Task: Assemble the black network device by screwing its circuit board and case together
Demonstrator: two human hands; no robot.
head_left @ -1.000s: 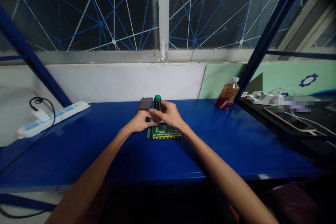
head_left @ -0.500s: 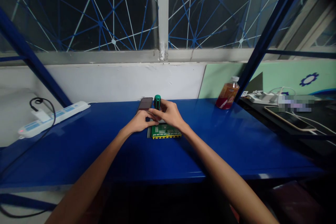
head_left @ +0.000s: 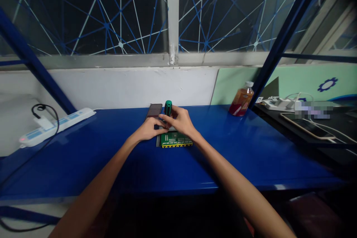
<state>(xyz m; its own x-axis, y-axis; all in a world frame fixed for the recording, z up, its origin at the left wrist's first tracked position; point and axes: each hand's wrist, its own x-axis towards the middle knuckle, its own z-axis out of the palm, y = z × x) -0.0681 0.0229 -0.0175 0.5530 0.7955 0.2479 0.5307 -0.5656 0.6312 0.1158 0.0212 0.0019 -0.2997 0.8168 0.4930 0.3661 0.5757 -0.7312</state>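
Dark windows (head_left: 83,11) with pale and blue lines stand behind a glossy blue table (head_left: 240,152). A white power strip (head_left: 69,119) lies at its left; a capped bottle (head_left: 241,101) of reddish drink stands at its back right. Near the centre, the left hand (head_left: 147,128) reaches inward; whether it pinches anything is hidden. Close beside it, the right hand (head_left: 180,119) pinches an upright screwdriver (head_left: 168,107) by its green-and-black handle. A phone (head_left: 154,110) lies just beyond the left hand. Below both hands lies a green circuit board (head_left: 176,139), edged yellow in front.
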